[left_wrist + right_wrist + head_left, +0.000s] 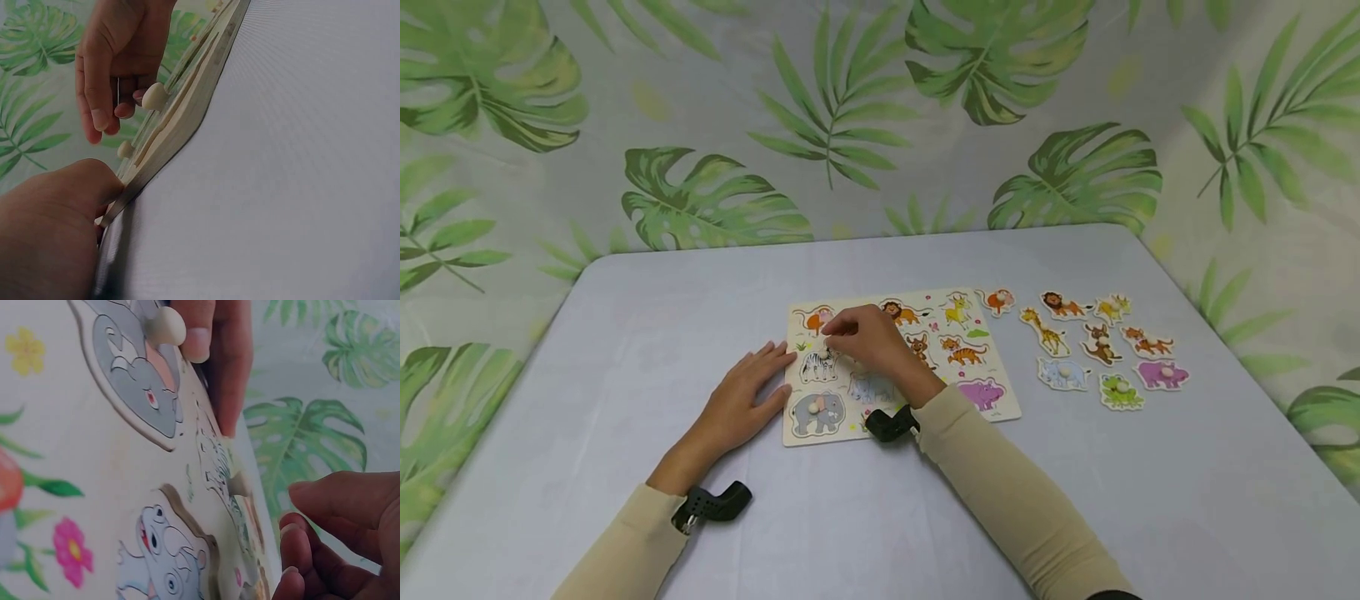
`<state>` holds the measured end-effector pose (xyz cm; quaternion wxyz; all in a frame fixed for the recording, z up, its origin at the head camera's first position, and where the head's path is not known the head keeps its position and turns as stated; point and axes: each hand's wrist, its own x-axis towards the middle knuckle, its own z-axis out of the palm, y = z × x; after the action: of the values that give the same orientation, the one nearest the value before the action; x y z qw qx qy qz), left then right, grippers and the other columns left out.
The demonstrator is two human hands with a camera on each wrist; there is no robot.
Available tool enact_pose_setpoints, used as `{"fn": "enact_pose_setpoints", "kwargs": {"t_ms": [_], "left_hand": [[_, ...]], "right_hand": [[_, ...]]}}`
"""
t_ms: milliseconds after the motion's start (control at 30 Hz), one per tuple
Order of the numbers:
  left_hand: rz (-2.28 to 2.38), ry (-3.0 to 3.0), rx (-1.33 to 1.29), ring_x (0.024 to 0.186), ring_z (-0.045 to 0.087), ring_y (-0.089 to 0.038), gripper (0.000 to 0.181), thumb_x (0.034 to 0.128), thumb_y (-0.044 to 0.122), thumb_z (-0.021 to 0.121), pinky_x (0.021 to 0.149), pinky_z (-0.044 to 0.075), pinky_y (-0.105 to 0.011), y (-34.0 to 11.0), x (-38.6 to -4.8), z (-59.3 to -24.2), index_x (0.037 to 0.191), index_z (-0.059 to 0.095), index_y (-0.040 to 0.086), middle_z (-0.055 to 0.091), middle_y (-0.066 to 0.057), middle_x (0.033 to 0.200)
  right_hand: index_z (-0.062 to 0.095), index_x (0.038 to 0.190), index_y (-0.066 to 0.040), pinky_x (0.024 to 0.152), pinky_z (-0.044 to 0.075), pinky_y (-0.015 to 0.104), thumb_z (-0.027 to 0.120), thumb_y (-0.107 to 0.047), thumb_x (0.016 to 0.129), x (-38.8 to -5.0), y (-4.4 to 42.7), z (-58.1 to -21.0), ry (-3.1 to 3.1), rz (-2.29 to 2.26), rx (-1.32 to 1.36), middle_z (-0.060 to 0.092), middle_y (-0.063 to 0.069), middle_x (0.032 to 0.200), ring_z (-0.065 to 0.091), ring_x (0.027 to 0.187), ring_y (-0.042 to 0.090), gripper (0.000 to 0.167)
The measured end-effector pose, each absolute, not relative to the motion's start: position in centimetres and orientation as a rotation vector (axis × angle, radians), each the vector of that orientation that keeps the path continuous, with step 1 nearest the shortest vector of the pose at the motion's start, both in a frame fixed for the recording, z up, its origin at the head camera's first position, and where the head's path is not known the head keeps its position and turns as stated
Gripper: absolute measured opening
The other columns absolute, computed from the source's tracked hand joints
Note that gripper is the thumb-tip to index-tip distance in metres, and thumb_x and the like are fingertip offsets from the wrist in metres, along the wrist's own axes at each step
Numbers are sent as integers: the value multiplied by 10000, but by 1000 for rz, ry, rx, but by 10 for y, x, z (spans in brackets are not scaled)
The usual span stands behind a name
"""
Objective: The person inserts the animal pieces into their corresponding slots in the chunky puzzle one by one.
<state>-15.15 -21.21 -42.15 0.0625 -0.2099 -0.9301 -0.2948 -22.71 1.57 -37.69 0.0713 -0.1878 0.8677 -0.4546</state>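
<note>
Pale wood makes up the puzzle board, which lies near the middle of the desk with the zebra piece and elephant piece set in along its left side. Over the zebra, the right hand arches palm-down, wrist bent, its thumb and fingers loosely curved just beside the zebra's round knob; they grip nothing (the right wrist view shows a gap). The left hand lies low, fingers extended and thumb apart, its tips touching the board's left edge.

Just beyond the board's right side sits the loose monkey piece; farther right are a lion, giraffe, kangaroo, tiger, frog and purple hippo, among others. Beige sleeves cover both forearms, with a small black camera at each wrist. Leaf-printed cloth hangs behind.
</note>
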Motion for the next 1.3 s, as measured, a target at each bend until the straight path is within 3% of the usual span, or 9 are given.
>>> {"fn": "enact_pose_setpoints", "kwargs": {"t_ms": [567, 1300], "left_hand": [[-882, -2814, -620, 1437, 259, -269, 505, 965, 280, 582, 1190, 164, -461, -216, -152, -422, 1433, 475, 126, 397, -70, 1510], [-880, -2834, -604, 1436, 259, -279, 507, 960, 255, 593, 1190, 164, -462, -210, -149, -420, 1433, 473, 120, 391, -74, 1514]], "right_hand": [[743, 1045, -113, 693, 524, 296, 679, -188, 910, -241, 33, -363, 2634, -1308, -598, 675, -24, 924, 605, 822, 148, 167], [715, 1123, -122, 707, 545, 323, 678, -220, 909, -247, 83, -351, 2650, -1237, -671, 662, -2, 1007, 621, 937, 190, 238]]}}
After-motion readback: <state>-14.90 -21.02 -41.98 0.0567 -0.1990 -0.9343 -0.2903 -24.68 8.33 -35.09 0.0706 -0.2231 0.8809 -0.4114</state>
